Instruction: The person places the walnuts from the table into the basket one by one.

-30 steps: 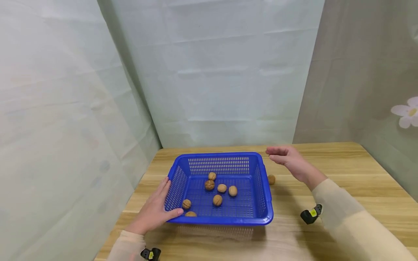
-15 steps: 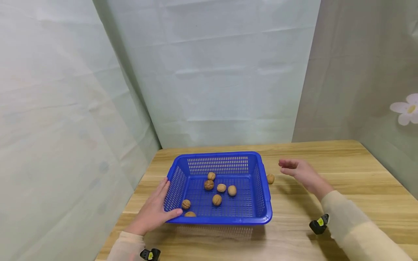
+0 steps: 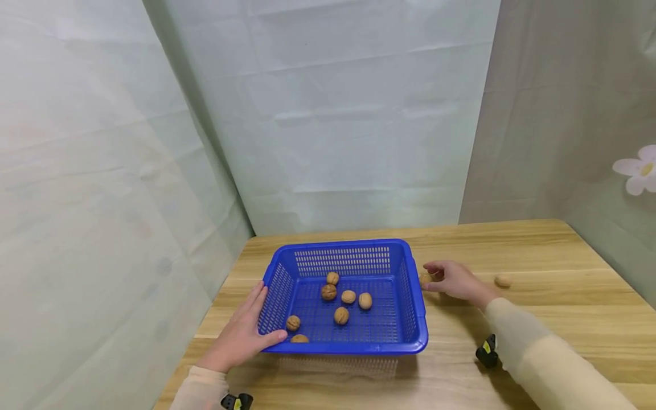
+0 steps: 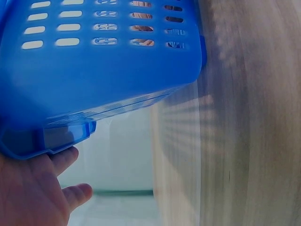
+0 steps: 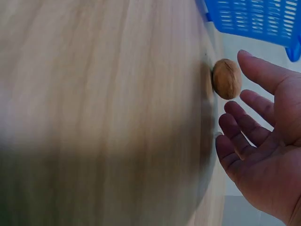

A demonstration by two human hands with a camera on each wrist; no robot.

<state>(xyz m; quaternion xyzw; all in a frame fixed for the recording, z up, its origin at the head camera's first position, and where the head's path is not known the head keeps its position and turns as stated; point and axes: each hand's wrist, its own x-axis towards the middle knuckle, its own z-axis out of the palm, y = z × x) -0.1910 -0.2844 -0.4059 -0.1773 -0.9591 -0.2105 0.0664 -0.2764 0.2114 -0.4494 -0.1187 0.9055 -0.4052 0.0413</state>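
Note:
A blue plastic basket (image 3: 353, 348) with slotted walls holds several walnuts (image 3: 341, 315) on its floor. My left hand (image 3: 241, 330) rests on its near left corner, fingers laid along the outer left side and thumb over the front rim. In the left wrist view, fingertips (image 4: 77, 195) show past the basket's edge. My right hand (image 3: 456, 281) is just right of the basket, beside a walnut (image 5: 226, 79) on the table. Thumb and bent fingers stand either side of that walnut; in the right wrist view a small gap shows between the thumb tip and it.
Another walnut (image 3: 503, 281) lies on the wooden table (image 3: 543, 250), right of my right wrist. Pale cloth curtains (image 3: 348, 142) hang behind the table and along its left and right sides.
My right hand moved right and lower, then left to the walnut beside the basket. A walnut farther right, not visible earlier, now shows. My left hand stays on the basket.

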